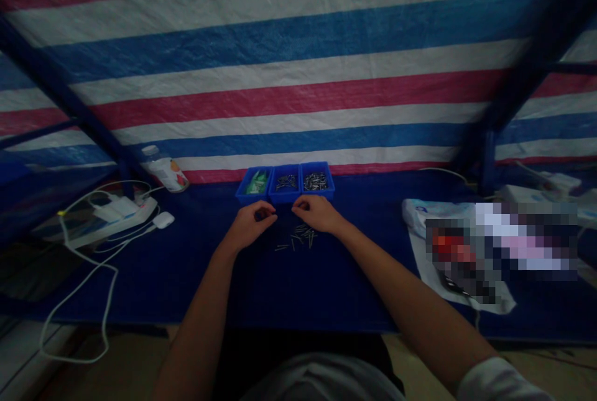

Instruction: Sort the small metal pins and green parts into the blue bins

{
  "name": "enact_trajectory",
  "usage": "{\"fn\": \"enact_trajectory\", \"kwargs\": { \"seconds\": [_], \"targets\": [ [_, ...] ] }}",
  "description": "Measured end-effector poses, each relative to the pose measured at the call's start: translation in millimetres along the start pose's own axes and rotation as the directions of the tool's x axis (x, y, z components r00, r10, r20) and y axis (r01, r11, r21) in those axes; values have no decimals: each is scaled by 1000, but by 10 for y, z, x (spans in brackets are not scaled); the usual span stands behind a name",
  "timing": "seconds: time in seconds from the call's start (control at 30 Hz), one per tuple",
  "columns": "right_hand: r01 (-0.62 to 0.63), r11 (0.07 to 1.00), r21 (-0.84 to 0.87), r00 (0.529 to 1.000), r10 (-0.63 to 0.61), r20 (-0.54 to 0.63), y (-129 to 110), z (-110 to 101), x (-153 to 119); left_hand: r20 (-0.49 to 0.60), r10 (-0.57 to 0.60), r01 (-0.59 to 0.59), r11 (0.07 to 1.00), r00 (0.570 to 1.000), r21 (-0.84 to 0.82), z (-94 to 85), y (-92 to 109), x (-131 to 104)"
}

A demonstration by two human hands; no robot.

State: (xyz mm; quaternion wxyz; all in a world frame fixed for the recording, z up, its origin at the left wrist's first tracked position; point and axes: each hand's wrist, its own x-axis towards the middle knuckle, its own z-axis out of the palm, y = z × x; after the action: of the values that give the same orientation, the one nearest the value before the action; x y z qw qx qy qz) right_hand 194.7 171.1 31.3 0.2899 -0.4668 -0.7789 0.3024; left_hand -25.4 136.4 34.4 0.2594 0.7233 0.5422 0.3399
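My left hand is just in front of the left blue bin, its fingers curled with thumb and fingertips close together. My right hand is in front of the right blue bin, also pinched. Anything between either hand's fingertips is too small to make out. The left bin holds green and white pieces, the middle bin dark metal pieces, and the right one silvery metal pieces. Several thin screws or nails lie loose on the blue table, below and between my hands.
To the left are a power strip, a white charger with looping cables and a bottle. Plastic packaging and partly blurred items lie at the right. A striped sheet hangs behind the table between blue metal posts.
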Motion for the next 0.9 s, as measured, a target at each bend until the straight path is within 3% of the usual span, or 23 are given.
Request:
{"fn": "enact_trajectory", "kwargs": {
  "seconds": [0.13, 0.27, 0.53, 0.9],
  "targets": [
    [211, 955, -209, 965, -170, 200, 21, -10, -67, 290, -13, -32, 988, 957, 148, -35, 79, -72],
    [274, 934, -228, 953, -232, 195, -24, 28, -80, 387, -71, -47, 957, 919, 287, -43, 141, -105],
    [258, 947, -192, 957, -223, 185, -43, 18, -84, 358, 30, -121, 964, 933, 236, 45, 33, -44],
    [291, 895, -340, 945, -213, 248, -71, 100, -150, 274, 100, -165, 961, 957, 224, 140, 1, 1]
  ]
}}
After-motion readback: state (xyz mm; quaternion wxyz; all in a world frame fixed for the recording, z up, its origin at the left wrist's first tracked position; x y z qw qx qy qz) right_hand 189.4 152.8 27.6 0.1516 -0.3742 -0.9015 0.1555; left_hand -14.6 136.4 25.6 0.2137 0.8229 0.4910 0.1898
